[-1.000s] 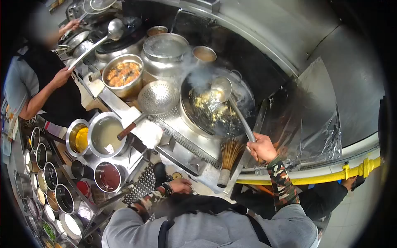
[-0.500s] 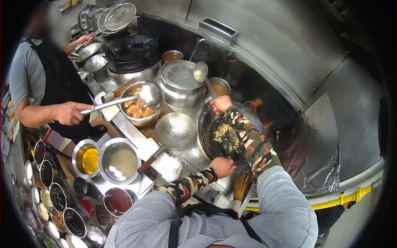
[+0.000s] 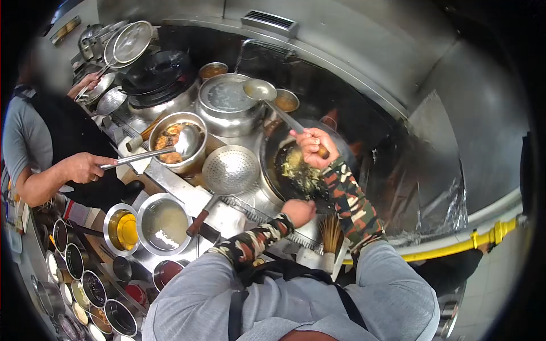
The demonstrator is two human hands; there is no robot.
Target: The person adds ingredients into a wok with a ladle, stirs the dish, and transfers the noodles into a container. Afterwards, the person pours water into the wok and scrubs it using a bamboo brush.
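My right hand (image 3: 315,149) is wrapped around the handle of a steel ladle (image 3: 260,90), whose bowl hangs up and left of the hand, near a lidded-looking steel pot (image 3: 226,116). Below that hand sits a dark wok (image 3: 274,186) holding pale yellow-green chopped food (image 3: 296,166), partly blurred. My left hand (image 3: 298,212) is closed at the wok's near edge; the part it grips is mostly hidden by the fingers. A bamboo brush (image 3: 330,234) stands close by on the right.
At left, a co-worker's hand (image 3: 84,167) holds another ladle (image 3: 187,142) over a pot of browned food (image 3: 169,136). A perforated strainer (image 3: 230,170) lies left of the wok. Bowls of oil (image 3: 123,227) and cloudy liquid (image 3: 165,223) sit nearer. Flames (image 3: 330,118) show behind the wok.
The view has shifted, moving the scene leftward and upward. My right hand has turned and moved right, leaving the ladle slanting more. The co-worker's ladle has lowered into the pot.
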